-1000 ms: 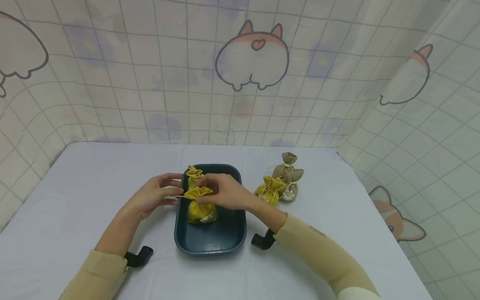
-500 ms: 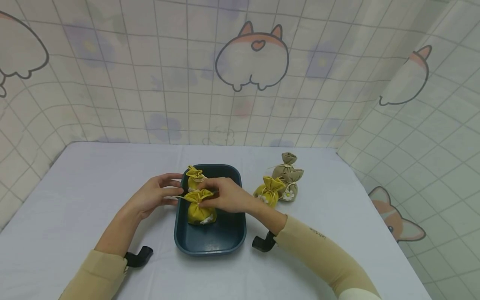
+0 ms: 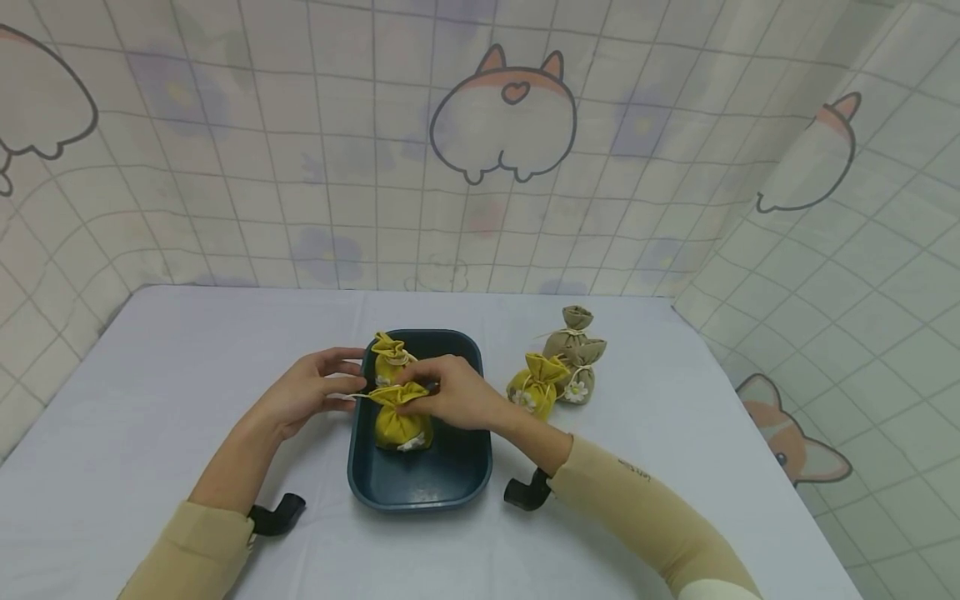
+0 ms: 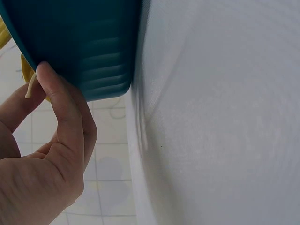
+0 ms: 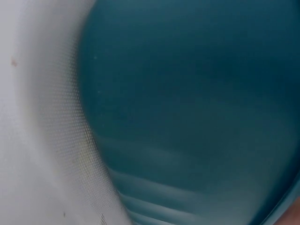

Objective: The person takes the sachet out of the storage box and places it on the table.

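My left hand (image 3: 315, 387) touches the left rim of a dark blue-green tray (image 3: 423, 487) with loosely bent fingers. In the left wrist view, fingertips (image 4: 46, 72) meet the tray's outer wall, and a pale cord end (image 4: 31, 86) pokes out beside them. My right hand (image 3: 459, 396) is over the tray, thumb and finger pinching the gathered neck of a yellow drawstring pouch (image 3: 399, 427) with a white flower. Behind it in the tray stands another yellow pouch (image 3: 390, 354). The right wrist view shows mostly the tray wall (image 5: 187, 103).
Right of the tray, a third yellow pouch (image 3: 534, 387) stands against two beige pouches, one nearer (image 3: 583, 375) and one farther back (image 3: 567, 337). A white cloth (image 3: 225, 342) covers the table. A patterned curtain (image 3: 300, 208) hangs behind it.
My right hand has shifted slightly toward me, its fingers still at the front pouch's neck. More of the rear yellow pouch now shows. My left hand stays at the rim.
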Tool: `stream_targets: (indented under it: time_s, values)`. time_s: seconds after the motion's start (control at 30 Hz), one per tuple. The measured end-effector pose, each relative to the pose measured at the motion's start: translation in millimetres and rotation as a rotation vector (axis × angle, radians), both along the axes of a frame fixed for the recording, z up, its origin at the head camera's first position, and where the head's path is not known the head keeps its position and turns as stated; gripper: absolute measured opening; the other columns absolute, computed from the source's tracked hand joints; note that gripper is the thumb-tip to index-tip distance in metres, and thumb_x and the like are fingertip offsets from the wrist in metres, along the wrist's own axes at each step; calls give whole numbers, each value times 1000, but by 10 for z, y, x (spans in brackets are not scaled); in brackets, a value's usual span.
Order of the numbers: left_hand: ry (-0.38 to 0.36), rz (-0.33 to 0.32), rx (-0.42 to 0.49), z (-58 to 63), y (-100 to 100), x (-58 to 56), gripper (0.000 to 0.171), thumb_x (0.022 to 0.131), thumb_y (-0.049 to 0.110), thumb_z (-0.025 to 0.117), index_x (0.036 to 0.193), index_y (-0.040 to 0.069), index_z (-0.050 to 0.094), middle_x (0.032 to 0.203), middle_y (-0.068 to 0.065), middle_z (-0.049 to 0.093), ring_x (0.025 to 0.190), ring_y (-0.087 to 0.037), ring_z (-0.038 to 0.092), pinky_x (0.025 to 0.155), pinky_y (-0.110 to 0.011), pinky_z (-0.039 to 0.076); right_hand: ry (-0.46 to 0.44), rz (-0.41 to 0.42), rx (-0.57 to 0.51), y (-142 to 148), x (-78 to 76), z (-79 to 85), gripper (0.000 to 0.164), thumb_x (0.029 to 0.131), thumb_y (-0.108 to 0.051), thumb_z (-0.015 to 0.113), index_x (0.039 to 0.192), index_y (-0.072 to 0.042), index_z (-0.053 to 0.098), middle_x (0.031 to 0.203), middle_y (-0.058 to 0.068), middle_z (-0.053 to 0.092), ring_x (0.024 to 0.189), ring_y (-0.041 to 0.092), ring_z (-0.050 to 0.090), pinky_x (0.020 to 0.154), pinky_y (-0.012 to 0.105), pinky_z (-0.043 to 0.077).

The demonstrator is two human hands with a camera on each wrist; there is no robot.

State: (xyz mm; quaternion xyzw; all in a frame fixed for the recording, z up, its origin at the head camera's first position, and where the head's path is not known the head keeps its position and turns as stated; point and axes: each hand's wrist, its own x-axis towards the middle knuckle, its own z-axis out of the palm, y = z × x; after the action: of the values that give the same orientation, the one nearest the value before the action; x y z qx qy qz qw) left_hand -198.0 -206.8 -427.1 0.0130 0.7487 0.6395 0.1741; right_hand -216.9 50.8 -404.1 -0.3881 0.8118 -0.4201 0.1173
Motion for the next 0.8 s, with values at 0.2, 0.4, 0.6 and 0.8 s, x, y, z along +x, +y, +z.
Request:
stream_targets:
  time_s: [0.2,0.4,0.6,0.8]
  values:
    - [2,-2,6,16,8,5,64,99,10,68,154,-2,37,137,-26,49,101,-25,63,82,-32,59,17,-17,-37,32,15,3,22,88,-10,83,109,-9,76,101,-3,72,87,8,60,73,23,54]
    - [7,3,-4,30,21,10,63,100,10,66,154,-2,37,137,-26,49,104,-25,63,84,-33,59,-16,-38,-115,80,38,77,21,89,-8,82,109,-7,76,105,0,73,94,11,65,81,25,58]
    - [5,15,-13,15,32,12,63,99,10,67,154,-2,38,136,-25,50,105,-27,62,84,-33,59,-35,-81,-176,161,89,211,22,88,-6,82,108,-5,75,108,3,72,95,12,66,82,28,59]
    - [6,24,-20,0,32,8,64,99,11,68,154,-1,37,137,-25,50,105,-28,61,84,-32,59,-29,-78,-220,240,121,299,21,88,-6,81,108,-4,75,105,5,72,90,13,66,79,29,60]
